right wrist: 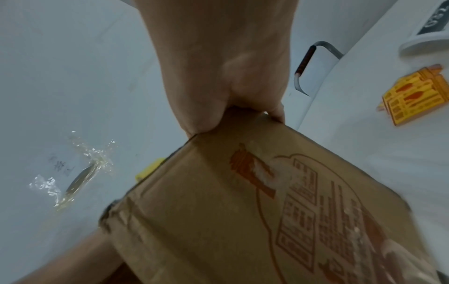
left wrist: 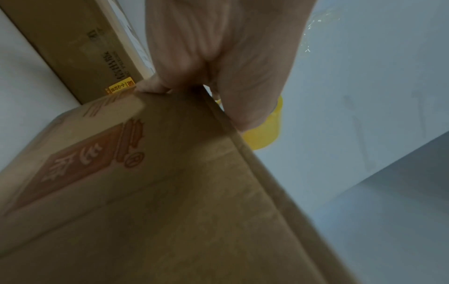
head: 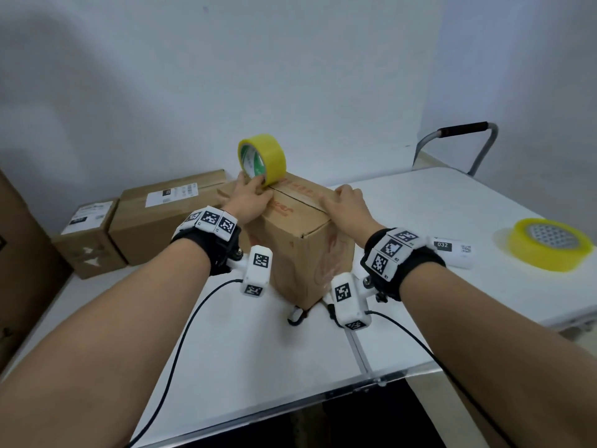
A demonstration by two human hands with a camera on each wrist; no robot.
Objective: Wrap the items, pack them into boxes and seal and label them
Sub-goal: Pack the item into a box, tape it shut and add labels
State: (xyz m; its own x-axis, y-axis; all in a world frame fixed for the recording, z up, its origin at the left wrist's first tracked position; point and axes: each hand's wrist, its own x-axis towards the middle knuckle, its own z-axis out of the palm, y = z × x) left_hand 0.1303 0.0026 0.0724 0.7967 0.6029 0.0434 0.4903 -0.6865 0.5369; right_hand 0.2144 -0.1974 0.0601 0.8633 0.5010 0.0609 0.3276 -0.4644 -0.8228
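Your head view shows the whole brown carton standing near the middle of the white desk, flaps closed, its top seam running from the near right toward the far left corner. Your left hand steadies a yellow tape roll on edge at the far end of that seam, fingers curled against the roll's lower rim. Your right hand lies flat on the top at the near right, fingers straight and holding nothing.

Only the left wrist view shows the red print on the carton's side and the long box close behind; there the roll is a yellow sliver behind the fingers, and the picture is blurred. Only the right wrist view shows a yellow printed card on the desk and crumpled clear tape on the wall.

A second tape roll lies flat toward the right edge. The carton's contents are hidden.
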